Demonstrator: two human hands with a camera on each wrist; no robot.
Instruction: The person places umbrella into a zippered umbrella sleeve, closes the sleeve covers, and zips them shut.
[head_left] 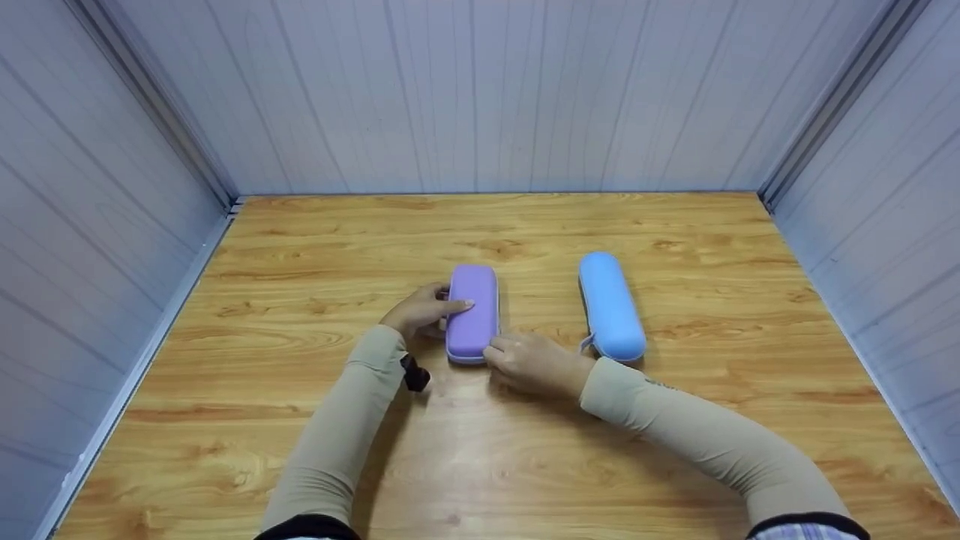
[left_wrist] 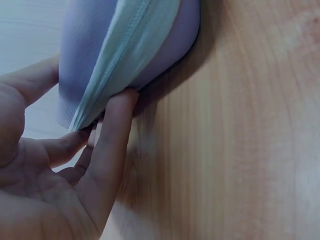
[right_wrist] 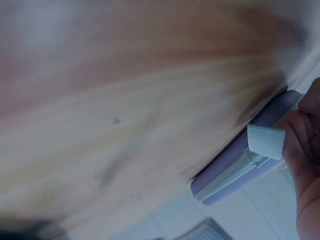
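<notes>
A purple zippered case, longish with rounded corners, lies on the wooden table. My left hand holds it from the left, thumb on the lid and fingers against the side. In the left wrist view, those fingers touch the pale zipper band, which looks closed there. At the case's near right corner, my right hand has curled fingers pinching at the zipper edge; the fingers hide the pull itself. A pale fabric loop stands out from the case's side beside that hand in the right wrist view.
To the right lies a blue rounded case with a small strap, close to the right forearm. Pale panel walls enclose the wooden table at the back and both sides.
</notes>
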